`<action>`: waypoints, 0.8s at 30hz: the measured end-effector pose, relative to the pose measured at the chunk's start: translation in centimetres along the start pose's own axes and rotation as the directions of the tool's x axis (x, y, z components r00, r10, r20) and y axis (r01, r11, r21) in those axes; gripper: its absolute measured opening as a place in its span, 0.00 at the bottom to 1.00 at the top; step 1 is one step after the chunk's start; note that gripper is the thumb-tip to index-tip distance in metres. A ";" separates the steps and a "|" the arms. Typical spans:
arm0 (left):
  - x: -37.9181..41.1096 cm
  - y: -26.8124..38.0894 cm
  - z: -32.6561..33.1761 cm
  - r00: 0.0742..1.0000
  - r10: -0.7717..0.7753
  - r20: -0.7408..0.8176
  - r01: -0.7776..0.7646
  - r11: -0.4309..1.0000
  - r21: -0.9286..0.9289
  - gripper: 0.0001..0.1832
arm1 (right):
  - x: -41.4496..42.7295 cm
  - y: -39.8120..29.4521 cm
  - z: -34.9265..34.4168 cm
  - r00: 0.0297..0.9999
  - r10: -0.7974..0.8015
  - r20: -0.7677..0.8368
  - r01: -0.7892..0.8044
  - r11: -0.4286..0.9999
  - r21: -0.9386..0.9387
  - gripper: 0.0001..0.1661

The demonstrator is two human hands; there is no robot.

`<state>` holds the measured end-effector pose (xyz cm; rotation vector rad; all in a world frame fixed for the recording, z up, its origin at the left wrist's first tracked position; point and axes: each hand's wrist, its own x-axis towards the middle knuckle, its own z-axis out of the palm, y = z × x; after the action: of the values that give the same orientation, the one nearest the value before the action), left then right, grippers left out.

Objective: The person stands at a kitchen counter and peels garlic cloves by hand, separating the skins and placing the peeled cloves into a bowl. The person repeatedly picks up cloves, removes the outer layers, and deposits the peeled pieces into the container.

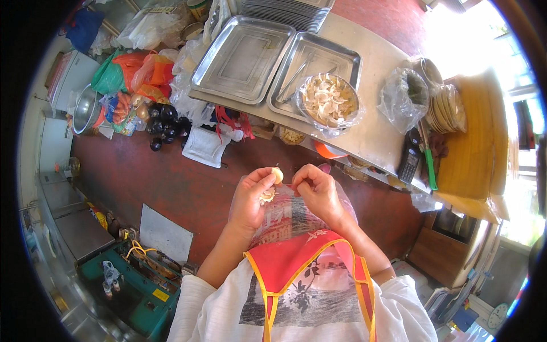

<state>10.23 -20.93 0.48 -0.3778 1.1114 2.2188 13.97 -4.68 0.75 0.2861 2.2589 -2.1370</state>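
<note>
Between the thumb and fingertips of my left hand point(251, 196) is a pale peeled garlic clove point(277, 175). A piece of garlic with papery skin point(267, 196) rests against the same palm. My right hand point(318, 192) is close by on the right, fingers curled in; nothing shows clearly in it, and anything small inside is hidden. Both hands are above my lap, over a red apron point(295, 260) with yellow trim. Ahead, a bowl point(354, 102) lined with clear plastic holds a heap of garlic skins point(327, 98). Below the tabletop sits a container of pale cloves point(292, 136).
A metal table point(376, 128) carries two steel trays point(243, 60), a tray stack point(286, 15), a plastic-lined container point(404, 94), a black phone point(410, 156) and a green-handled tool point(430, 169). Eggplants point(166, 122) and bags point(141, 70) are at left. A cardboard box point(474, 141) is right.
</note>
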 end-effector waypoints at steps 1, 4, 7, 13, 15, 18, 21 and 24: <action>0.0 0.0 0.0 1.000 -0.025 0.017 0.026 0.999 -0.030 0.10 | 0.0 -0.2 0.0 0.999 -0.040 0.017 0.041 0.997 -0.068 0.06; 0.1 -0.1 -0.6 0.988 -0.134 0.076 0.143 0.981 -0.127 0.10 | 0.1 -2.3 0.3 0.981 -0.188 0.044 0.193 0.956 -0.220 0.11; 0.0 -0.1 -0.5 0.975 -0.189 0.117 0.205 0.968 -0.145 0.09 | 0.5 -2.0 0.3 0.930 -0.350 0.108 0.366 0.874 -0.318 0.14; 0.2 -1.5 -1.9 0.981 -0.170 0.089 0.164 0.984 0.074 0.09 | 0.2 -1.4 0.0 0.979 -0.167 0.120 0.192 0.950 -0.248 0.11; 0.2 -1.7 -1.4 0.994 -0.097 0.058 0.091 0.991 0.093 0.09 | 0.2 -1.4 -0.2 0.984 -0.130 0.121 0.157 0.955 -0.251 0.10; -0.2 -0.8 0.1 0.999 0.005 0.034 -0.006 0.999 0.036 0.10 | 0.2 -1.3 -0.2 0.989 -0.056 0.138 0.082 0.978 -0.193 0.10; -0.6 -0.4 0.3 0.999 0.008 0.053 -0.012 0.998 0.065 0.11 | 0.0 -1.1 -0.1 0.980 0.076 0.183 -0.071 0.997 -0.034 0.10; -0.6 -0.5 -0.1 0.996 0.006 0.084 -0.017 0.991 0.131 0.11 | -0.1 -0.9 -0.2 0.953 0.158 0.259 -0.176 0.983 0.050 0.10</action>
<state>11.01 -21.03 0.38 -0.2211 1.2088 2.1367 13.95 -4.57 1.68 0.1839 1.9478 -2.0408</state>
